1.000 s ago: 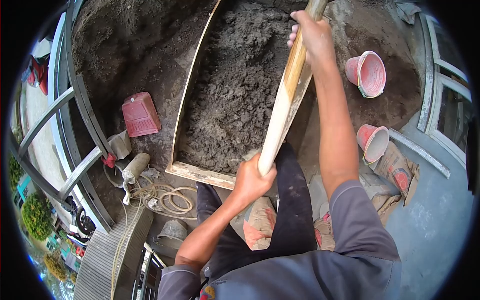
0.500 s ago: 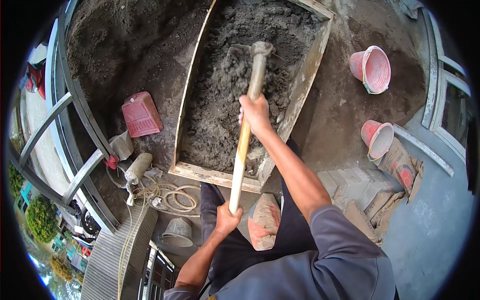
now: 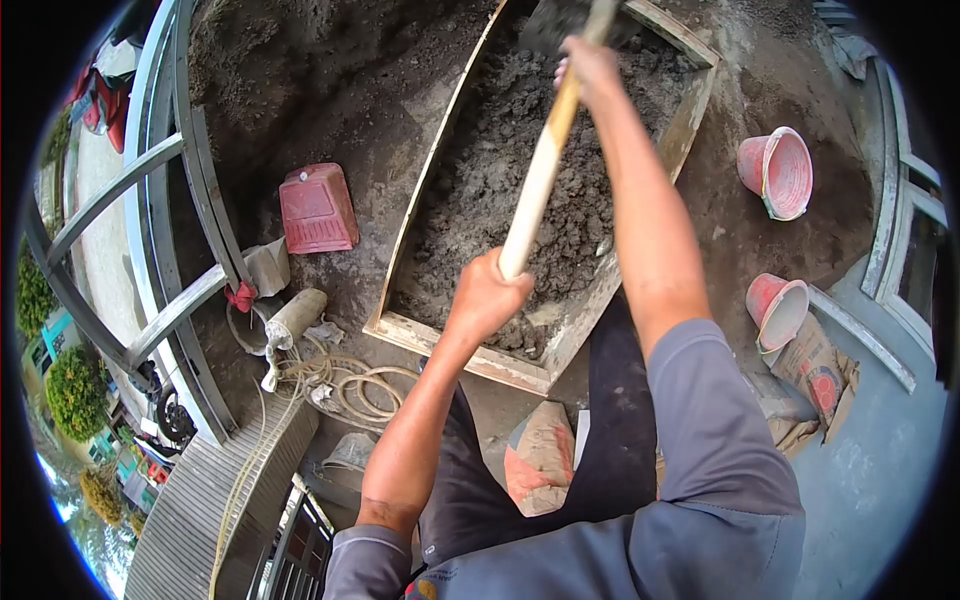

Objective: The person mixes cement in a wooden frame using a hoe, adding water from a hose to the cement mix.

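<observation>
My left hand (image 3: 487, 296) grips the near end of a long wooden tool handle (image 3: 538, 175). Farther up the same handle, near the top of the view, my right hand (image 3: 590, 66) is closed around it. The tool's dark head (image 3: 560, 20) is raised at the far end of a wooden frame box (image 3: 455, 350) filled with dark grey, clumpy mix (image 3: 530, 190). Both arms stretch out over the box.
Loose dark soil (image 3: 320, 80) lies left of the box. A red square tub (image 3: 317, 208) sits upturned there. Two pink buckets (image 3: 778, 172) (image 3: 778, 310) lie at right. Cement bags (image 3: 538, 455), coiled rope (image 3: 345, 385) and a metal railing (image 3: 190, 200) are close by.
The tool head, which was down in the mix, has lifted toward the far end of the box. Both hands rose and moved forward with the handle.
</observation>
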### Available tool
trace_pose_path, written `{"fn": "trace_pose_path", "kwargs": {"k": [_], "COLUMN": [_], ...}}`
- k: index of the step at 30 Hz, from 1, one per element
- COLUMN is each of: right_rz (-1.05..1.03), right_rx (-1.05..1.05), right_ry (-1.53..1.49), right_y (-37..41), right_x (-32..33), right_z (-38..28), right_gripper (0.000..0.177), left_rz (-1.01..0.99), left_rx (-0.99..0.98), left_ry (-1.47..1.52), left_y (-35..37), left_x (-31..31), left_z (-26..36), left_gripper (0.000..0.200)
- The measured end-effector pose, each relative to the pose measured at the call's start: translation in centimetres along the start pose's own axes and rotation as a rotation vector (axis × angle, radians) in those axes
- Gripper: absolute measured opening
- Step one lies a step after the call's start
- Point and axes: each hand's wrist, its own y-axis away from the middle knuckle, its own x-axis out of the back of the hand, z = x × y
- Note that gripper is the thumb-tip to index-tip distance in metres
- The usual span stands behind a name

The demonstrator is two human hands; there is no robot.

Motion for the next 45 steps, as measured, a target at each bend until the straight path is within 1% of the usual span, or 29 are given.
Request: {"fn": "trace_pose_path", "kwargs": {"k": [1, 2, 3, 4, 5, 6, 8, 9, 11, 14, 17, 20, 21, 22, 23, 24, 25, 27, 29, 31, 32, 33, 34, 35, 36, 37, 39, 42, 45], "right_rz": [-0.048, -0.032, -0.006, -0.024, -0.041, -0.053, -0.047, -0.022, 0.015, 0.030, -0.009, 0.081, 0.039, 0.003, 0.059, 0.035, 0.081, 0.037, 0.013, -0.030, 0.008, 0.046, 0.028, 0.010, 0.006, 0.002, 0.025, 0.059, 0.108], "right_rx": [-0.096, -0.204, -0.280, -0.270, -0.250, -0.252, -0.270, -0.285, -0.294, -0.147, 0.069, 0.245, 0.314, 0.340, 0.350, 0.252, 0.144, -0.072, -0.176, -0.156, -0.155, -0.156, -0.193, -0.217, -0.195, -0.179, -0.074, 0.099, 0.273], "right_ry": [0.049, 0.076, 0.130, 0.119, 0.112, 0.087, 0.035, 0.008, -0.019, -0.011, -0.027, 0.013, 0.015, 0.006, 0.051, 0.074, 0.062, 0.049, 0.267, 0.263, 0.234, 0.205, 0.154, 0.102, 0.083, 0.063, 0.047, 0.058, 0.096], "right_y": [-0.5, 1.3, 2.5, 4.4, 5.9, 7.7, 12.6, 15.7, 20.5, 23.2, 20.6, 14.0, 11.4, 7.9, 4.8, 1.7, -1.0, -4.5, -2.3, 0.5, 2.1, 4.5, 7.2, 9.7, 12.7, 15.6, 19.0, 18.7, 11.8], "right_x": [-1.0, -1.9, -2.3, -2.3, -2.0, -1.1, 0.4, 1.5, 3.1, 4.4, 4.3, 2.7, 2.2, 1.8, 0.6, -0.4, -1.7, -3.4, -4.8, -4.2, -3.6, -2.5, -1.1, 0.3, 1.5, 2.4, 4.2, 6.0, 7.0], "right_z": [5.9, 10.6, 14.2, 14.8, 14.9, 14.5, 13.1, 12.4, 11.0, 6.3, -2.0, -8.4, -9.4, -8.9, -7.8, -5.4, -1.3, 8.7, 10.4, 11.7, 11.6, 11.7, 11.6, 10.8, 9.5, 8.0, 5.0, -3.3, -9.2], "right_gripper": [0.023, 0.023, 0.023, 0.023, 0.022, 0.022, 0.022, 0.021, 0.024, 0.025, 0.031, 0.024, 0.023, 0.022, 0.022, 0.022, 0.020, 0.019, 0.021, 0.023, 0.024, 0.025, 0.027, 0.029, 0.030, 0.032, 0.028, 0.025, 0.024], "left_rz": [-0.003, -0.004, 0.036, 0.049, 0.025, 0.040, 0.027, 0.044, -0.003, -0.066, -0.054, -0.026, -0.012, -0.047, -0.086, -0.056, -0.033, -0.028, -0.044, 0.006, 0.044, 0.063, 0.056, 0.005, 0.021, -0.017, -0.091, -0.072, -0.053], "left_rx": [0.089, 0.169, 0.175, 0.157, 0.246, 0.246, 0.224, 0.151, 0.128, 0.052, -0.150, -0.292, -0.317, -0.233, -0.147, -0.119, -0.074, 0.116, 0.300, 0.234, 0.174, 0.162, 0.150, 0.168, 0.064, 0.069, 0.031, -0.119, -0.219], "left_ry": [0.026, 0.054, 0.043, 0.047, 0.064, 0.015, -0.006, -0.077, -0.097, -0.035, 0.013, -0.050, -0.043, 0.012, 0.067, 0.056, 0.044, 0.082, 0.202, 0.152, 0.129, -0.021, -0.046, -0.108, -0.071, 0.004, -0.023, -0.006, 0.006], "left_y": [0.8, 1.5, 3.0, 4.3, 5.8, 7.5, 11.7, 13.8, 16.9, 16.9, 10.4, 1.6, -1.0, -3.2, -4.8, -6.1, -6.1, -5.5, -3.0, 0.5, 1.4, 2.9, 4.7, 6.2, 7.9, 9.5, 10.8, 6.7, -0.5], "left_x": [-0.3, -0.8, -1.5, -2.3, -2.2, -2.4, -2.8, -3.7, -4.6, -5.9, -5.4, -3.7, -2.8, -1.9, -1.2, -0.2, 0.7, 0.2, -0.8, -2.4, -2.5, -2.5, -2.9, -3.4, -4.5, -5.7, -7.4, -8.9, -10.3], "left_z": [-3.0, -5.8, -8.4, -11.2, -10.5, -10.3, -10.7, -13.9, -16.7, -17.5, -12.8, -7.7, -5.8, -4.7, -4.0, -3.3, -3.6, -5.7, -7.5, -10.6, -11.2, -11.3, -12.3, -14.0, -15.8, -17.2, -17.8, -12.3, -5.8], "left_gripper": [0.023, 0.022, 0.020, 0.020, 0.026, 0.026, 0.025, 0.024, 0.025, 0.027, 0.027, 0.021, 0.021, 0.021, 0.021, 0.019, 0.018, 0.018, 0.022, 0.022, 0.023, 0.024, 0.025, 0.025, 0.025, 0.026, 0.026, 0.027, 0.026]}}
